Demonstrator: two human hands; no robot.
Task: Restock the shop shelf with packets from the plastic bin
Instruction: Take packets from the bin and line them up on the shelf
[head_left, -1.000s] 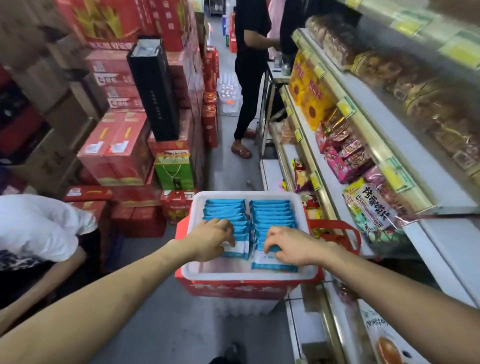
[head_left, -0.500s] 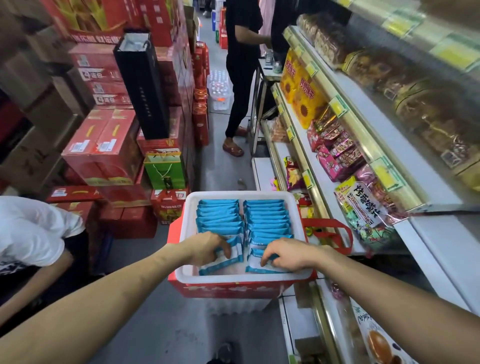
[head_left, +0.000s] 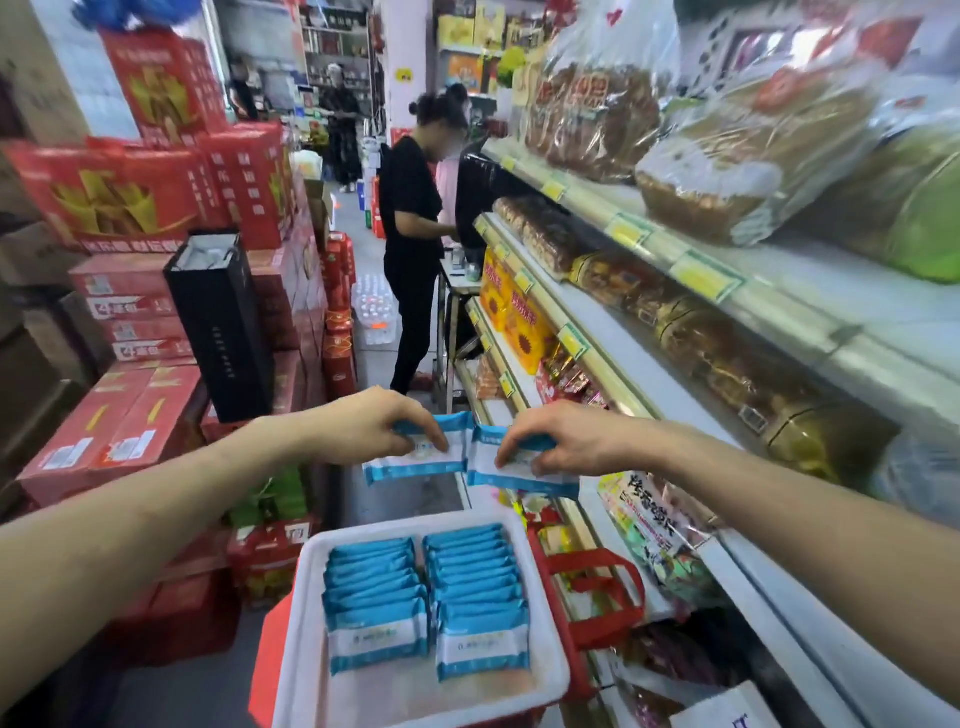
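Observation:
A white plastic bin (head_left: 545, 629) sits low in front of me, on a red basket (head_left: 597, 613). Two rows of blue-and-white packets (head_left: 426, 597) stand inside it. My left hand (head_left: 374, 426) pinches one blue-and-white packet (head_left: 415, 457) by its top edge, lifted well above the bin. My right hand (head_left: 556, 441) pinches a second packet (head_left: 519, 467) right beside the first. Both packets hang in the air near the front edge of the shop shelf (head_left: 613, 364) on my right.
The shelf rack carries bagged bread (head_left: 727, 171), yellow boxes (head_left: 514, 317) and snack bags (head_left: 649, 525). Stacked red cartons (head_left: 124, 415) and a black box (head_left: 223, 322) line the left. A person in black (head_left: 410, 260) stands up the aisle.
Both hands have risen out of the bin, each with one packet, to shelf height. My view has tilted upward, so the bin now lies lower in the frame.

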